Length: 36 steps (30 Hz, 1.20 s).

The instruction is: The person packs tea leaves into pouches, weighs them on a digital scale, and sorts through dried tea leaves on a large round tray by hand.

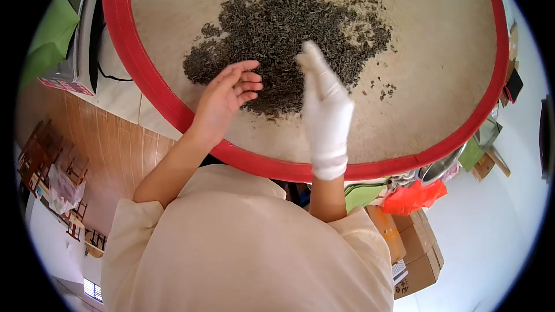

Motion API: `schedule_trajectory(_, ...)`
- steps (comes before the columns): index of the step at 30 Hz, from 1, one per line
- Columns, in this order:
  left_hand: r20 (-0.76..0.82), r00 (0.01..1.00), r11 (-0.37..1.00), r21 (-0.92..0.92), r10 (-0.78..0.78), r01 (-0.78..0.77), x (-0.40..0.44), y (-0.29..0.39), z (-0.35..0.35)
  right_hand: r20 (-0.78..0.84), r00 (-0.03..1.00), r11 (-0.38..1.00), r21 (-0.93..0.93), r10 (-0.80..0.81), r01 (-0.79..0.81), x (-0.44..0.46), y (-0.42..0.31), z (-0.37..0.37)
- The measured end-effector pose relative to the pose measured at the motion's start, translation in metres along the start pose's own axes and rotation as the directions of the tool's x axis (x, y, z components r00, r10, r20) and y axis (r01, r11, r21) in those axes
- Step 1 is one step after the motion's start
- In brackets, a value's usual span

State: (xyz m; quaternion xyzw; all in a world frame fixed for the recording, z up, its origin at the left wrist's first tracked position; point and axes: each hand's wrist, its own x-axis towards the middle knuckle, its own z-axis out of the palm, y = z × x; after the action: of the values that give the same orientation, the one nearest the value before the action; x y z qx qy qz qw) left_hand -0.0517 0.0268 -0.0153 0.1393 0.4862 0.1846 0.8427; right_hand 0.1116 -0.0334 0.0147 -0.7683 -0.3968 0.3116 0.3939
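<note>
Dark, curled dried tea leaves (277,29) lie heaped on a big round tray (430,86) with a pale cloth-like surface and a red rim. My left hand (222,104) is bare and hovers at the near left edge of the heap, its fingers curved and apart with nothing in them. To its right, my right hand (328,112) wears a white glove. Its fingers are stretched upward, slightly blurred, over the near side of the leaves, and I see nothing held. The two palms roughly face each other across a gap.
Stray leaves (384,89) are scattered right of the heap. Cardboard boxes (416,254) and a red plastic bag (413,197) sit below the tray's right side. A metal-edged appliance (87,40) stands at left, above a wooden floor (124,144) with small chairs (49,150).
</note>
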Motion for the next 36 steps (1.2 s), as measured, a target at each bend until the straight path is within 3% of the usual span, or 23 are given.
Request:
schedule_trajectory(2,0.055,0.998,0.999,-0.044,-0.028,0.03,-0.005,-0.004,0.004,0.3,0.949,0.996,0.022,-0.095,0.092,-0.008,-0.018,0.008)
schedule_trajectory(4,-0.161,0.964,0.958,-0.232,-0.21,0.17,-0.011,-0.003,0.018,0.43,0.864,0.914,-0.174,-0.264,0.366,-0.017,-0.028,0.019)
schedule_trajectory(6,-0.146,0.969,0.95,-0.272,-0.199,0.154,-0.005,-0.015,-0.002,0.408,0.877,0.907,-0.215,-0.252,0.361,-0.019,-0.019,0.024)
schedule_trajectory(8,0.077,0.996,0.947,-0.316,-0.041,0.064,0.0,-0.018,-0.021,0.278,0.911,0.904,-0.217,-0.304,0.367,0.0,-0.002,0.024)
schedule_trajectory(12,0.03,0.999,0.943,-0.333,0.026,-0.015,0.001,-0.01,-0.036,0.016,0.963,0.866,-0.434,-0.268,0.248,0.062,0.034,0.033)
schedule_trajectory(15,-0.029,0.998,0.943,-0.329,0.051,-0.057,-0.004,-0.002,-0.034,-0.047,0.955,0.793,-0.571,-0.292,0.214,0.123,0.05,0.045)
schedule_trajectory(20,-0.098,0.994,0.955,-0.288,0.039,-0.066,-0.013,0.002,-0.027,0.135,0.939,0.665,-0.674,-0.317,0.322,0.166,0.041,0.068)
schedule_trajectory(22,-0.096,0.994,0.951,-0.297,0.057,-0.083,-0.014,0.005,-0.026,0.302,0.926,0.76,-0.539,-0.227,0.363,0.152,0.027,0.062)
schedule_trajectory(24,-0.084,0.995,0.94,-0.334,0.051,-0.076,-0.012,0.005,-0.029,0.342,0.872,0.748,-0.458,-0.349,0.479,0.124,0.038,0.06)
schedule_trajectory(25,-0.085,0.995,0.935,-0.345,0.057,-0.083,-0.01,0.006,-0.029,0.372,0.86,0.807,-0.348,-0.348,0.477,0.109,0.037,0.053)
schedule_trajectory(26,-0.086,0.994,0.933,-0.347,0.063,-0.089,-0.009,0.007,-0.028,0.404,0.847,0.857,-0.232,-0.344,0.459,0.094,0.037,0.043)
schedule_trajectory(29,-0.082,0.995,0.928,-0.361,0.065,-0.091,-0.002,0.007,-0.033,0.661,0.749,0.994,-0.049,-0.039,0.095,0.073,0.015,-0.009)
schedule_trajectory(30,-0.066,0.996,0.929,-0.36,0.067,-0.086,0.001,0.005,-0.035,0.663,0.747,0.997,-0.002,-0.053,0.072,0.07,0.013,-0.024)
schedule_trajectory(32,-0.094,0.995,0.924,-0.378,0.027,-0.061,0.003,0.005,-0.033,0.543,0.838,0.999,-0.011,0.043,-0.044,0.068,0.021,-0.051)
schedule_trajectory(34,-0.105,0.994,0.919,-0.385,0.041,-0.079,0.004,0.004,-0.034,0.338,0.931,0.986,-0.138,0.14,-0.098,0.068,0.036,-0.068)
schedule_trajectory(36,-0.108,0.993,0.92,-0.386,0.036,-0.076,0.004,0.003,-0.035,0.196,0.958,0.934,-0.328,0.211,-0.139,0.066,0.047,-0.079)
